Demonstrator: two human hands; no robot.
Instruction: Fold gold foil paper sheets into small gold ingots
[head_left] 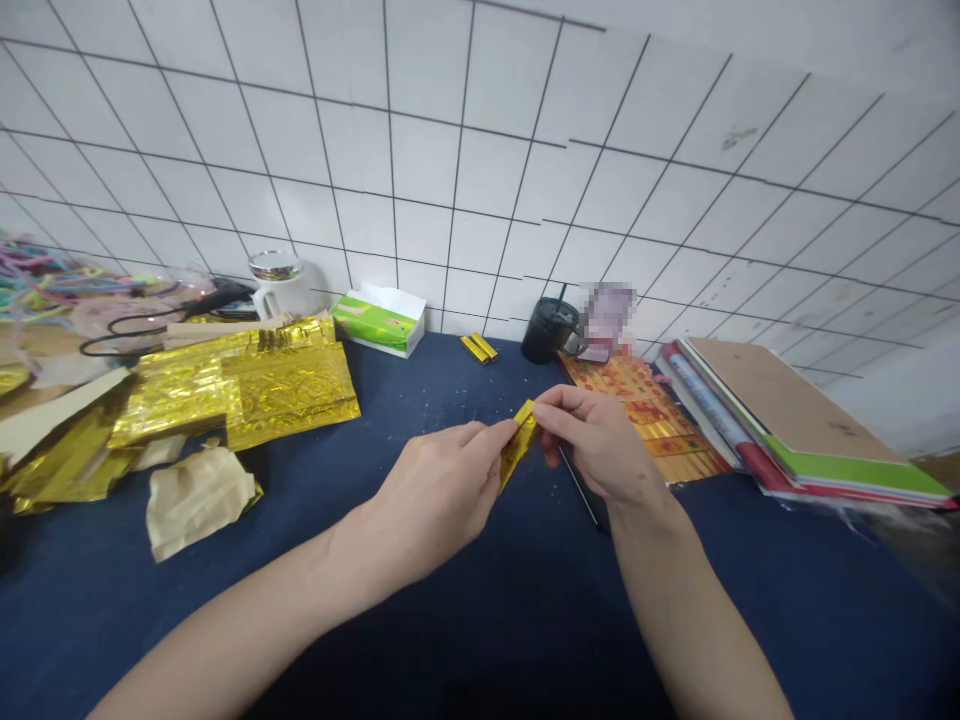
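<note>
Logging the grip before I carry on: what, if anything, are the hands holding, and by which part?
A piece of gold foil: the left hand grips its left side, and the right hand pinches its upper right edge.

Narrow gold foil strip (519,448): metallic, glossy, creased. Flat gold rectangular foil sheets (292,390): shiny, metallic, embossed-looking. Crumpled cream paper scrap (196,500): matt, wrinkled. Dark blue counter (465,620): matt, material unclear. White grid-lined wall (427,160): smooth, slight sheen. White handled mug (291,298): smooth; round silvery lid (274,264) mirror-like. Flat brown cover (787,395): matt, card-like.
</note>
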